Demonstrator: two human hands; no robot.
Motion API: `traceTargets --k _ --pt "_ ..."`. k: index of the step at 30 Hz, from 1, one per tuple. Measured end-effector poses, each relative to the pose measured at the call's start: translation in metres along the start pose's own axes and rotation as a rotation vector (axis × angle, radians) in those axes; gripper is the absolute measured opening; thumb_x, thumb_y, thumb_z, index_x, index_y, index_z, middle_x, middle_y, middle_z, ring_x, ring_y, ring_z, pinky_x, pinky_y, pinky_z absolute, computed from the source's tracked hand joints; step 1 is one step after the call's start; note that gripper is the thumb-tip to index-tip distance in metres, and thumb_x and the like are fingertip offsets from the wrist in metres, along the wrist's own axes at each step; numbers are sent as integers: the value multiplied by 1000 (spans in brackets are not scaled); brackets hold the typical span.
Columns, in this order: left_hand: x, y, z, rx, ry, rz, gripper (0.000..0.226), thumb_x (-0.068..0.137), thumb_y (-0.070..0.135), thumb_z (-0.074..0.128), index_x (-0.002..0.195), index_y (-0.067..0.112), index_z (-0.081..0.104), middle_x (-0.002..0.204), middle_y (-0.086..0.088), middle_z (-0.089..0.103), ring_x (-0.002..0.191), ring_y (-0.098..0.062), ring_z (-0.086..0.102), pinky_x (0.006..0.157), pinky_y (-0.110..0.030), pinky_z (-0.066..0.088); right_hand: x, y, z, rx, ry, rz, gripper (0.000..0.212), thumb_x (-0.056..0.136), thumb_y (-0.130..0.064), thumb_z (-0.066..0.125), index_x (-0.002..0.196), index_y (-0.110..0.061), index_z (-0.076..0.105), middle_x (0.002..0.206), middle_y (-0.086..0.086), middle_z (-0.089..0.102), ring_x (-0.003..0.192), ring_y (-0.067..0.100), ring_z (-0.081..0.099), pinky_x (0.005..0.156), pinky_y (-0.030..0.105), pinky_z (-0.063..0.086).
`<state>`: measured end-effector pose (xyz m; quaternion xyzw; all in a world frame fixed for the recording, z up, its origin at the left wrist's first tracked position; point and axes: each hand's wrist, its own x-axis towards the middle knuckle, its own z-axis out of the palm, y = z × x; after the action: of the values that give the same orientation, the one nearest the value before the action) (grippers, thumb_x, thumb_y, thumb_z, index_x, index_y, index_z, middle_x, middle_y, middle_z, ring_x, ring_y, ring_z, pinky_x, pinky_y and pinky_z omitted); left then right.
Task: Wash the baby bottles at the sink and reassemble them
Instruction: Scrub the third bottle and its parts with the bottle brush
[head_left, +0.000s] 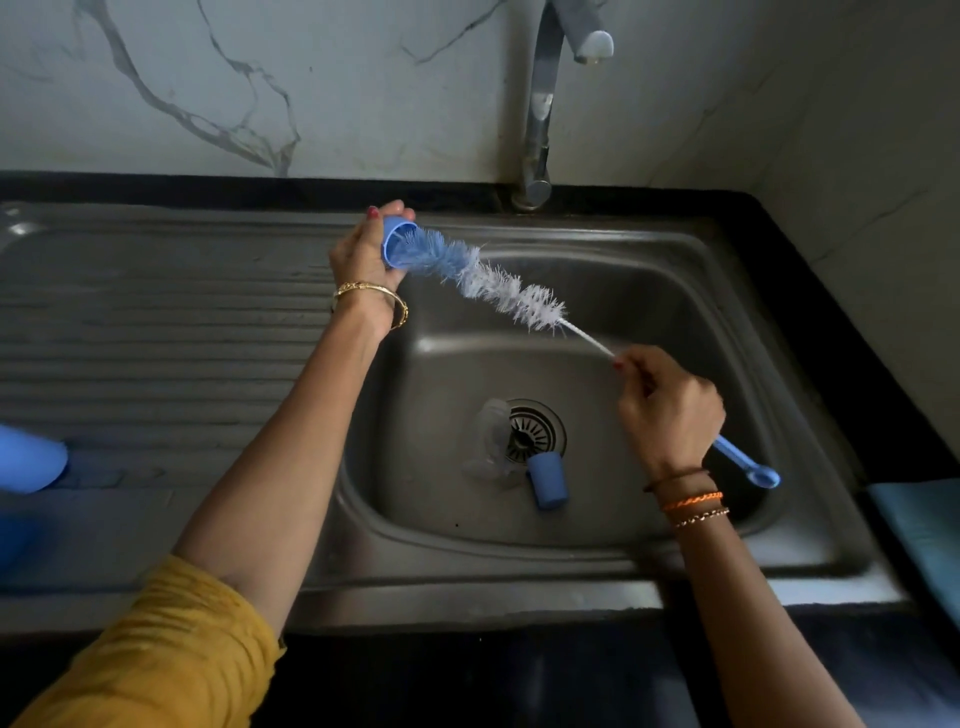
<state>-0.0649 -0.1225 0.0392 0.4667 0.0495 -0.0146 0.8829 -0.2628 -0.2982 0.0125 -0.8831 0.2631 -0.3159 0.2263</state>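
While the left hand curls its fingers around a small blue plastic bottle cap in the upper middle of the frame, the right hand pinches the thin white wire stem of a long bottle brush with blue and white bristles, its fingers closed around the stem, and the brush's blue plastic handle sticks out below the hand at the right of the frame. The blue bristle tip sits inside the cap's open mouth, and the cap is held over the back left rim of the dark stainless steel sink.

Several things could go wrong from here, in my judgement. The cap is small and likely wet, so a firm push of the brush could knock it out of the fingers and drop it into the basin. The wire stem is gripped far from the bristles, so it may bend or flick.

At the bottom of the basin, lower centre of the frame, a second blue cylindrical cap lies on its side just beside the round metal drain, touching or nearly touching clear plastic bottle parts that partly cover the drain; they are hard to make out. These lie well below both hands. A light blue rounded object rests on the ribbed draining board at the left edge. The chrome tap stands at the top, with no water visible.
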Motion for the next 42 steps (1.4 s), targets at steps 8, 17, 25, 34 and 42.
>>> traceTargets --k 8,17,25,34,42 --pt "2 37 1 -198 -126 46 24 98 11 38 86 5 58 64 0 68 67 -10 63 66 -26 55 30 -28 -11 502 -727 462 29 93 -10 48 66 -9 58 43 -2 42 31 2 33 33 13 24" --pt "-5 55 -10 4 68 181 29 96 2 42 72 4 59 58 2 63 67 -16 57 79 -36 47 37 -56 -23 -54 -427 -195 17 83 -31 66 74 -17 64 62 2 60 61 20 56 56 25 35" --pt "-12 55 -9 -109 24 148 26 95 1 42 75 3 57 74 -8 60 66 -15 58 71 -30 49 35 -65 -27 56 -336 -181 25 85 -26 64 65 -11 63 54 5 55 54 24 50 52 24 31" --pt "-6 66 -6 -148 -60 44 19 94 5 47 77 3 58 59 -6 64 58 -15 62 59 -28 54 35 -55 -27 441 -649 55 31 90 -31 58 64 -15 62 45 -6 48 39 3 40 43 18 32" --pt "-14 60 10 -157 -35 109 24 96 6 44 77 5 59 54 1 66 55 -10 63 62 -27 52 24 -63 -22 -27 196 -336 19 85 -23 54 86 -15 72 70 11 67 61 36 62 52 27 35"
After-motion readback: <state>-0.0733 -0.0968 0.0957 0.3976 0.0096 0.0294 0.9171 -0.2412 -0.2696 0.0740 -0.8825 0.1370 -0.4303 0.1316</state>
